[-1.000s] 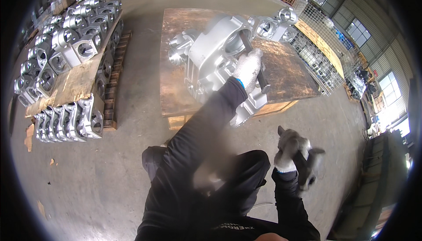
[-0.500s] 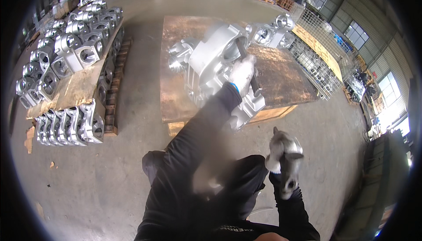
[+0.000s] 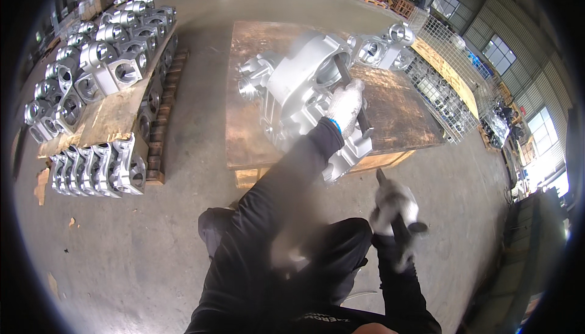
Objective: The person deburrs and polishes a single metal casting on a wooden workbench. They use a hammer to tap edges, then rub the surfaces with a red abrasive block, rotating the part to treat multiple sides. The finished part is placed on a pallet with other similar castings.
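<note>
A large silver metal casting (image 3: 292, 81) with a round bore rests on a brown wooden board (image 3: 244, 145). Across the bore and the casting's near side lies a long, dark flat bar (image 3: 343, 69). My left hand (image 3: 346, 107), in a white glove, is closed around that bar against the casting. Lower and to the right, apart from the casting, my gloved right hand (image 3: 395, 205) grips what looks like a hammer (image 3: 402, 233). Motion smears the hammer, and its round dark face shows beside my wrist.
More silver castings (image 3: 97, 57) stand in rows on a board-topped pallet at the left. Another casting (image 3: 381, 51) sits at the board's far right corner. Beyond it stands a wire cage (image 3: 448, 90) of metal parts. Concrete floor (image 3: 140, 242) surrounds the board.
The whole view has shifted slightly, with the scene a little further right. My right hand has turned the hammer a little. My left hand still grips the bar on the casting.
</note>
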{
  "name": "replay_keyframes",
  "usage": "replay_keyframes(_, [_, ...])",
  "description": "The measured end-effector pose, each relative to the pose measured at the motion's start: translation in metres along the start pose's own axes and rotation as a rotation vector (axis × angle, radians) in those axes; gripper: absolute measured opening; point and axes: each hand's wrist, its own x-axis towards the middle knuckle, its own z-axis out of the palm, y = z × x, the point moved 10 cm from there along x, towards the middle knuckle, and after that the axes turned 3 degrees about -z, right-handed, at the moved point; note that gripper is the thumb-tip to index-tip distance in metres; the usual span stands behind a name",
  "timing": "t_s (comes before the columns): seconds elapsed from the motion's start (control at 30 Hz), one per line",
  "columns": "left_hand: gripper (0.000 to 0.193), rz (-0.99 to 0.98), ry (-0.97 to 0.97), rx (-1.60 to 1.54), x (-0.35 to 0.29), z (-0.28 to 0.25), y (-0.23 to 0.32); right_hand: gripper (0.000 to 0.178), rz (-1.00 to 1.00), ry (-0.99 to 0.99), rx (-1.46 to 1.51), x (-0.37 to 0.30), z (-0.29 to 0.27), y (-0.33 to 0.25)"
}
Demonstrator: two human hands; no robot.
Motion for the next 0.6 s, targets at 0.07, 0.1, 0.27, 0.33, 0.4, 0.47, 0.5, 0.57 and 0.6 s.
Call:
replay_keyframes(0.07, [0.033,-0.068,0.000,0.009,0.003,0.002,-0.005,0.034,0.099,-0.191,-0.350,0.006,0.032,0.028])
replay_keyframes(0.1, [0.028,-0.120,-0.014,0.006,0.005,0.002,-0.007,0.047,0.157,-0.361,-0.483,0.002,0.047,0.041])
replay_keyframes(0.27, [0.025,-0.100,0.029,0.028,0.009,0.007,-0.007,0.038,0.569,-0.369,0.049,-0.031,0.023,0.046])
replay_keyframes(0.33, [0.025,-0.075,0.012,0.009,0.009,0.011,-0.010,0.029,0.524,-0.003,0.460,-0.028,-0.009,0.029])
replay_keyframes(0.4, [0.025,-0.045,-0.016,0.012,0.010,0.013,-0.011,0.019,0.232,-0.001,0.147,-0.014,-0.025,0.005])
replay_keyframes(0.47, [0.028,-0.072,-0.026,0.031,0.013,0.011,-0.016,0.036,-0.039,0.143,0.237,-0.003,-0.033,-0.008])
replay_keyframes(0.5, [0.029,-0.060,-0.030,0.041,0.015,0.011,-0.014,0.030,-0.126,0.203,0.297,-0.001,-0.035,-0.008])
replay_keyframes(0.57, [0.030,-0.080,0.008,0.063,0.018,0.007,-0.014,0.018,-0.170,0.169,-0.075,0.005,-0.020,0.002])
replay_keyframes(0.6, [0.031,-0.095,-0.003,0.074,0.019,0.010,-0.016,0.013,-0.131,0.046,-0.327,0.010,0.003,0.016])
